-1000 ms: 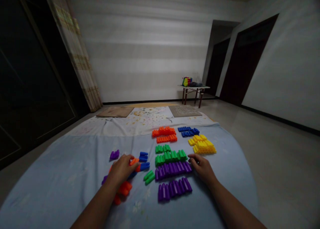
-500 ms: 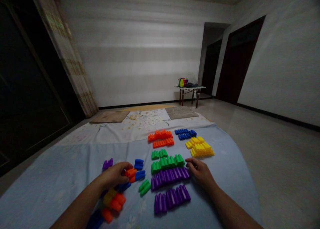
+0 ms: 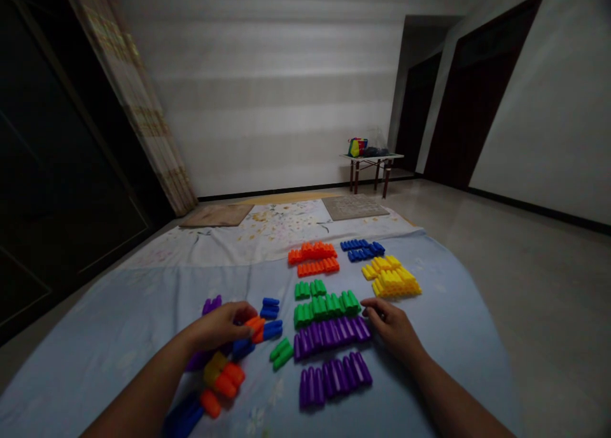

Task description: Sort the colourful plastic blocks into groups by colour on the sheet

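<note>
My left hand (image 3: 233,320) has its thumb and fingers closed on an orange piece (image 3: 256,327) at the left, beside blue pieces (image 3: 272,329). My right hand (image 3: 387,320) rests at the right end of the green row (image 3: 329,305) and the purple row (image 3: 331,336), its thumb and index finger close together; whether anything is between them is too small to tell. A second purple row (image 3: 335,381) lies nearer me. Green pieces (image 3: 281,354) lie between the left pile and the rows. Orange and yellow pieces (image 3: 224,375) sit below my left hand.
Orange rows (image 3: 312,253), blue rows (image 3: 363,249) and stacked yellow pieces (image 3: 394,280) stand farther back on the blue cloth (image 3: 157,310). Two flat boards (image 3: 217,215) (image 3: 356,207) lie at the far edge. A small table (image 3: 372,157) holds a colourful bag.
The view has shifted, so the cloth and pieces appear slightly to the right. My left hand stays at the orange piece, and my right hand remains beside the rows.
</note>
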Demonstrator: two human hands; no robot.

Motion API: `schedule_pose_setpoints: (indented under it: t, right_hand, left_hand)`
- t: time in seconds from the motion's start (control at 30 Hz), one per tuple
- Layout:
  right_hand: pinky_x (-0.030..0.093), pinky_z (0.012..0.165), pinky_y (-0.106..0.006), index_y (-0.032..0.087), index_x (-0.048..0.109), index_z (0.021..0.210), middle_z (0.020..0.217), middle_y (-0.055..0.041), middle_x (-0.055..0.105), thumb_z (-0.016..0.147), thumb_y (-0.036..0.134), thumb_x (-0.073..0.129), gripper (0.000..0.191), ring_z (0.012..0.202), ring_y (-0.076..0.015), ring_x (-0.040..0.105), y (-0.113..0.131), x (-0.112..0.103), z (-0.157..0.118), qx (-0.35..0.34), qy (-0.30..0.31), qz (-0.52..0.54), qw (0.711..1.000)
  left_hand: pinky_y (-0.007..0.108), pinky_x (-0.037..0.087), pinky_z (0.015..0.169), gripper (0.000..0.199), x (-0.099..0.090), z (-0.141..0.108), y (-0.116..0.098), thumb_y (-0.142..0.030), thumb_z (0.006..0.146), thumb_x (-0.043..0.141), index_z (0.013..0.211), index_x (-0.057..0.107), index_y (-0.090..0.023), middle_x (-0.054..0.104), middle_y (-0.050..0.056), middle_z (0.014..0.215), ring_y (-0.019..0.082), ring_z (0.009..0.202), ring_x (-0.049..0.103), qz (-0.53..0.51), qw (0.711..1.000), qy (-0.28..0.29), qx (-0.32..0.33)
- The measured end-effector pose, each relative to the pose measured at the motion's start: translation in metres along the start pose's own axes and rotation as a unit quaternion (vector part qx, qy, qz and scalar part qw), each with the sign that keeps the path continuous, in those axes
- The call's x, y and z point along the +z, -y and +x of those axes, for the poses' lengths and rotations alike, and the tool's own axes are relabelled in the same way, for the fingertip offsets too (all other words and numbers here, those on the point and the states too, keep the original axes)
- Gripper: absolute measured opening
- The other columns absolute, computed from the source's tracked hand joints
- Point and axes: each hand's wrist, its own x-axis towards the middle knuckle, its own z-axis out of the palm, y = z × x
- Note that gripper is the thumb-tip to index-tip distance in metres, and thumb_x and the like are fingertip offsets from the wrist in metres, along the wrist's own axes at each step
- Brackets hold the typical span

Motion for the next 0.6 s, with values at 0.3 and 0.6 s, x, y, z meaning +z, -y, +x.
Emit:
schedule_pose_setpoints:
  t: [0.3,0.6]
  right_hand:
    - [0.048,0.07,-0.03,0.018,0.065,0.094,0.082,-0.0045,0.069,0.079,0.036,0.046,0.03,0.076,-0.0192,0.063,-0.0009,0.0,-0.0006,0.004,0.011,0.0,1.0]
    - [0.047,0.071,-0.029,0.017,0.064,0.095,0.082,-0.0045,0.068,0.08,0.035,0.045,0.03,0.076,-0.0188,0.063,0.0004,0.0006,0.0006,0.007,0.015,-0.002,1.0]
  left_hand:
    - [0.027,0.042,0.084,0.043,-0.0053,-0.0021,0.0041,-0.03,0.059,0.061,0.101,0.059,-0.019,0.064,0.001,0.105,0.019,0.096,0.057,-0.002,1.0,0.019,-0.006]
    - [0.027,0.042,0.083,0.039,-0.0082,-0.0012,0.0044,-0.022,0.055,0.059,0.094,0.061,-0.02,0.064,-0.002,0.095,0.017,0.091,0.057,-0.017,0.999,0.036,0.002]
